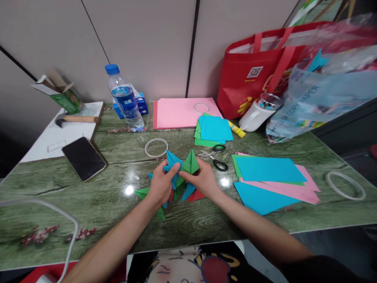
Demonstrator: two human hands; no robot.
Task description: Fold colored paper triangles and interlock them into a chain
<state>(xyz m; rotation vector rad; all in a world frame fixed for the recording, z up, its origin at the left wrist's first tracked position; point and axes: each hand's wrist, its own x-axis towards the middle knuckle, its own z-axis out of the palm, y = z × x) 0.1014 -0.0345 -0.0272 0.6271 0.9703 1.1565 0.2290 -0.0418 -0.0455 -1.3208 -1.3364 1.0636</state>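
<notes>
Both of my hands meet over the near middle of the table. My left hand (162,184) pinches a blue folded paper piece (173,162) between thumb and fingers. In my right hand (205,177) is a green folded paper piece (191,164), its pointed tip upward. The two pieces touch or nearly touch; whether they are joined I cannot tell. Under and around my hands lie several more folded pieces, among them a green one (142,193) at the left and a red one (196,195) at the right, partly hidden. Scissors (216,156) lie just beyond my right hand.
Blue, green and pink paper strips (266,169) lie at right, with cut paper squares (215,129) and a yellow glue stick (237,129) behind. A water bottle (126,100), phone (84,158), hammer (78,119), tape rings (156,148) and a red bag (244,74) stand or lie around.
</notes>
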